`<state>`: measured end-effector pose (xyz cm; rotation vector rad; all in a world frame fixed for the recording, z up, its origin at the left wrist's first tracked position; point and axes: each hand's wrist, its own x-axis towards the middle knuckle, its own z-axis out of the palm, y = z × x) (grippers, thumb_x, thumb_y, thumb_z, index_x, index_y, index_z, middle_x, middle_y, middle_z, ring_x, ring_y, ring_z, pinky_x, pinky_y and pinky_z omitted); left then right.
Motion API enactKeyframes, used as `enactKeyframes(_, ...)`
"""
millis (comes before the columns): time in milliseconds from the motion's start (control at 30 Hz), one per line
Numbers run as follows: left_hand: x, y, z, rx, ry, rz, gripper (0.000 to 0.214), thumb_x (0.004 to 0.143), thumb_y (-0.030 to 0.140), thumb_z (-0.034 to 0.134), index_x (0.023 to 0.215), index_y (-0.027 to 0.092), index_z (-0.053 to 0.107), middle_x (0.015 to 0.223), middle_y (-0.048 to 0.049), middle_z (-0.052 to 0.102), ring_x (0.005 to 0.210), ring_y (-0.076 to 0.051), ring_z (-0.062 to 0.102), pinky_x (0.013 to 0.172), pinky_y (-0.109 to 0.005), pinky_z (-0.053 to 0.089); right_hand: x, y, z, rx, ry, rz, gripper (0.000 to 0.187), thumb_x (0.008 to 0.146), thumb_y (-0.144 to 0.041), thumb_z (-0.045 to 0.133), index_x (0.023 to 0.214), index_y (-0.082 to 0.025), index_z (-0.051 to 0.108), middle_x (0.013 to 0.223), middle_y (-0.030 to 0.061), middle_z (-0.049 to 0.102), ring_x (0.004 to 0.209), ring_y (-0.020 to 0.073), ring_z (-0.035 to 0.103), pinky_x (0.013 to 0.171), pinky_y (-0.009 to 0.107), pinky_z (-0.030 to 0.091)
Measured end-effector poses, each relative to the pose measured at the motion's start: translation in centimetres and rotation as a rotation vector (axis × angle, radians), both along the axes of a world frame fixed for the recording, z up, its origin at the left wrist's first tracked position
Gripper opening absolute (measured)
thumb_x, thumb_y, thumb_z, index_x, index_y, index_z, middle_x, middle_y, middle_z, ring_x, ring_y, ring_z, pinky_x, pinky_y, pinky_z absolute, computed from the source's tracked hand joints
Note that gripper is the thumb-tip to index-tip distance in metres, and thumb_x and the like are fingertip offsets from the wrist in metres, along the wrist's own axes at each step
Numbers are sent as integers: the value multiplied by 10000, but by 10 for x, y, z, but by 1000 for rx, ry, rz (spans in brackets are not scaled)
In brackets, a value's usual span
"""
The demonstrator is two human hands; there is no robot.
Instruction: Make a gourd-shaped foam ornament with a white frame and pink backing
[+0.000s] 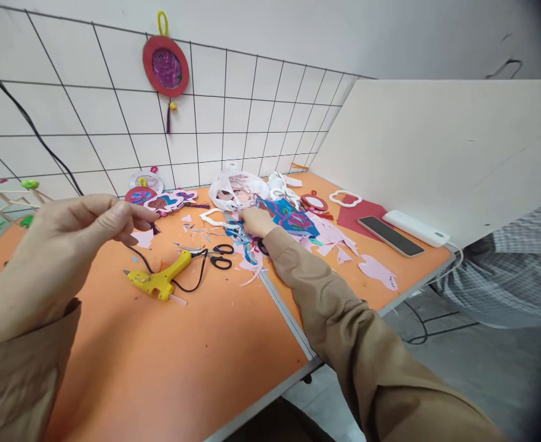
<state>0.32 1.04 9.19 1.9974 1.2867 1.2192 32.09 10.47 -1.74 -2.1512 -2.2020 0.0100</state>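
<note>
My left hand [75, 236] hovers above the orange table [169, 368] at the left, its fingers pinched together; whether anything is in the pinch is too small to make out. A yellow glue gun [160, 279] with a black cord lies just below and right of it. My right hand [256, 221] reaches far across and rests closed on a heap of blue and pink paper scraps [247, 248], its fingers hidden among them. Black-handled scissors [219, 256] lie between the glue gun and the right hand.
Finished paper ornaments [167, 201] and a white plastic bag [236, 187] lie by the wire grid wall, where a red round ornament [165, 65] hangs. A phone [390, 235] and a white power bank [415, 228] sit at right. A person in a checked garment [505, 270] is beyond the table's edge.
</note>
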Motion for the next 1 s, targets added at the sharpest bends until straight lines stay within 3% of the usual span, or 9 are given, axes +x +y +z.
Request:
enactKeyframes(233,-4,-1,3,-55,27,-5,319,872,527,558,834,278,754,937,12,761,795,-188,630,731,-299,447,57,-4,35,116,-32,-243,321,945,-339,572,1222,-176,580,1242,95,594,1055,214,615,889,424,538)
enactKeyframes(333,-3,-1,3,-58,87,72,386,870,571,524,784,278,761,867,9,762,746,-193,612,669,-314,415,73,-10,46,185,-51,-357,280,939,-228,545,1190,-130,621,1260,172,583,1169,321,559,937,502,490)
enactKeyframes(433,1,-2,5,-68,47,93,496,886,600,465,612,253,689,836,-3,765,767,-217,645,664,-343,419,72,-11,46,198,-24,-277,348,900,-103,478,1204,-119,647,1303,209,574,1258,373,496,1005,482,429)
enactKeyframes(533,5,-3,7,-97,-73,-3,577,897,614,412,500,231,580,891,-24,768,894,-267,683,755,-400,482,62,-3,35,77,38,-75,349,868,-143,547,1181,-217,682,1239,81,663,1178,249,584,992,306,444)
enactKeyframes(633,6,-3,7,-110,-122,-65,575,887,635,424,539,229,634,879,-46,760,942,-285,687,815,-435,521,54,7,19,-73,67,43,385,708,-172,740,1089,-218,731,1145,53,718,1060,227,646,912,250,478)
enactKeyframes(700,5,-3,7,-101,-131,-63,563,884,637,447,556,227,652,838,-46,751,947,-275,688,836,-426,530,58,11,12,-115,66,54,386,670,-129,749,1050,-199,743,1112,59,731,1029,222,658,896,245,481)
enactKeyframes(867,3,-2,3,-115,-144,-72,527,890,607,474,582,229,673,838,-36,749,931,-254,691,833,-387,539,89,9,18,-45,27,-87,298,819,-137,598,1090,-153,721,1194,140,689,1127,277,622,949,337,461)
enactKeyframes(933,2,0,1,-127,-127,-86,522,891,602,476,590,227,680,835,-44,749,919,-258,693,817,-384,544,97,7,19,-56,21,-118,357,808,-227,662,1158,-164,698,1236,152,667,1146,302,613,952,358,466)
enactKeyframes(1000,1,2,0,-135,-105,-99,520,890,600,476,597,226,685,819,-49,746,912,-255,694,808,-374,551,100,8,16,-105,33,-92,486,726,-298,772,1197,-218,683,1237,103,675,1134,275,625,943,308,477)
